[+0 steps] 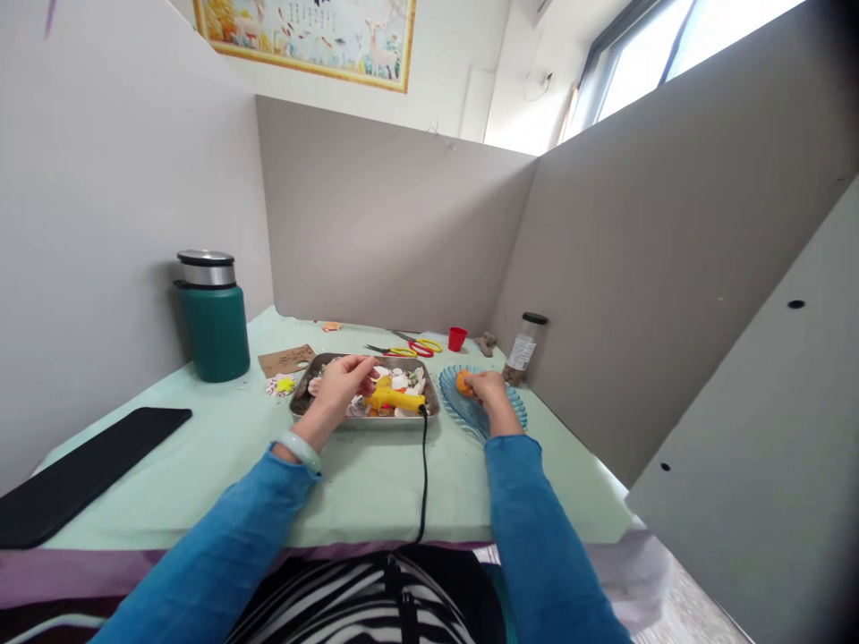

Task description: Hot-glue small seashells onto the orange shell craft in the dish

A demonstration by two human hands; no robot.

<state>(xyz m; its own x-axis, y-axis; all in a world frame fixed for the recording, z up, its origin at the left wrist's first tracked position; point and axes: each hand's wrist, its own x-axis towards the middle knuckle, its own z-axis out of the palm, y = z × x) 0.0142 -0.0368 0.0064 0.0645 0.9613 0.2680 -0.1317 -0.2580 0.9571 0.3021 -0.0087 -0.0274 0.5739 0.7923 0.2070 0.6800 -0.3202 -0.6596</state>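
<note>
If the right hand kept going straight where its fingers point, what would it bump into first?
Probably the left rim of the blue plate, with the orange piece in the right hand touching first; depth is unclear, so it might pass above.

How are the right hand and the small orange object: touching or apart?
Touching. The head view shows the right hand gripping the orange object at its edge, over the blue plate.

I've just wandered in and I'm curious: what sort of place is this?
Probably a craft booth, judging by the grey partitions, the scissors and the metal tray of small, mixed pieces.
</note>
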